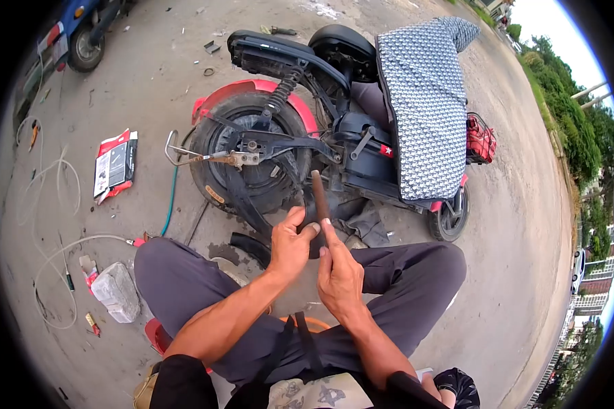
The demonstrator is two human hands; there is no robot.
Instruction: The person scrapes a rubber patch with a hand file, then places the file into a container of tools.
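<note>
Over the space between my knees, my left hand (292,244) is closed, its thumb pressed towards a dark rubber piece that looks like an inner tube (308,205) and is partly hidden by the fingers. Close beside it, my right hand (340,271) grips a narrow, flat, rust-brown bar (320,195) resembling a file, index finger stretched along it. The bar points away from me, towards the scooter's rear wheel (218,146). Just beyond my hands, the red and black electric scooter (361,153) lies on its side.
A patterned cover (423,109) drapes over the scooter's front. On the ground at left are a red-and-black packet (116,165), a stone block (117,293) and a looped clear hose (41,300). A blue vehicle's wheel (86,51) stands at the upper left.
</note>
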